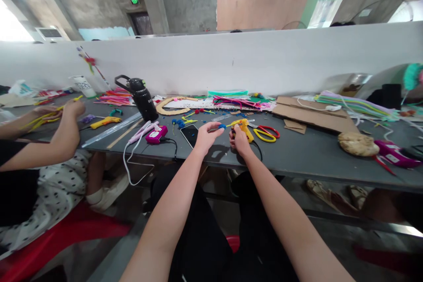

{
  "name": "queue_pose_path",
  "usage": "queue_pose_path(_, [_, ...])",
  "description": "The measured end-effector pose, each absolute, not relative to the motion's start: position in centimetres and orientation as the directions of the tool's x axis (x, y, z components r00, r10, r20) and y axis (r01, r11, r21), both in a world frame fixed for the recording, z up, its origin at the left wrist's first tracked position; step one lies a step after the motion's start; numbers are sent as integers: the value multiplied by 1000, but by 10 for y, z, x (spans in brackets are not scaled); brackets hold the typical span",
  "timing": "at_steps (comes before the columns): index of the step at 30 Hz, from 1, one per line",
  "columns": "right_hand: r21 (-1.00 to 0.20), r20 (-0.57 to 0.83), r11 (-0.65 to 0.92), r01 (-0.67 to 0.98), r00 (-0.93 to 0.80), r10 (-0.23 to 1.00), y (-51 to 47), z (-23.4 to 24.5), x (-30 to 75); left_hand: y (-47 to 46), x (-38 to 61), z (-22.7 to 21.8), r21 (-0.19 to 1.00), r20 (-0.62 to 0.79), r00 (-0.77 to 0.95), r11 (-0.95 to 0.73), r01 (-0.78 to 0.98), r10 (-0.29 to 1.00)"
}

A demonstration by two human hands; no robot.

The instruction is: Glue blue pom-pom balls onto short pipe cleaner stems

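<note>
My left hand (207, 138) pinches a small blue fuzzy piece (222, 126), with a thin yellow-green stem pointing to the right. A yellow hot glue gun (245, 128) is gripped in my right hand (239, 140), its nozzle near the stem. Whether the nozzle touches the blue piece I cannot tell. Just right of the gun lie scissors (268, 134) with red and yellow handles. A phone (189, 134) lies to the left of my left hand, beside blue fuzzy pieces (178, 122) and bits of yellow-green stem (189, 120).
Left stand a black bottle (142, 99) and a magenta box (156, 135) with cords. Pipe cleaners (236, 102) and cardboard (313, 113) lie along the white partition (185, 64). A co-worker's hands (73, 108) handle yellow strips at the far left.
</note>
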State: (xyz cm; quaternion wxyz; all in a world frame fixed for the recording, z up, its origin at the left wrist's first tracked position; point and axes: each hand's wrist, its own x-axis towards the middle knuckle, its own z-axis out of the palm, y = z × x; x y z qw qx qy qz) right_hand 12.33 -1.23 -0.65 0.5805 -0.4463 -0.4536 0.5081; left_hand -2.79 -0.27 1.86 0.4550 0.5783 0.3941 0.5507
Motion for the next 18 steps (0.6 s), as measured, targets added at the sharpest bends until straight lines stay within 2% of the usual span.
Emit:
queue_pose_path(3, [-968, 75, 104, -229, 132, 988, -12, -6, 123, -3, -28, 18, 962, 273, 89, -270, -48, 958])
queue_pose_path(7, [-981, 60, 70, -184, 61, 996, -12, -7, 123, -3, -28, 18, 962, 274, 92, -271, -44, 957])
queue_pose_path(10, [-970, 76, 103, -219, 128, 989, -13, -6, 123, -3, -28, 18, 962, 271, 87, -267, -58, 959])
queue_pose_path(15, [-982, 77, 85, -167, 54, 996, -13, -6, 122, -3, -27, 20, 961, 270, 82, -263, -79, 960])
queue_pose_path(18, [-975, 78, 100, -200, 117, 990, -13, -6, 122, -4, -27, 21, 964, 258, 71, -253, -81, 963])
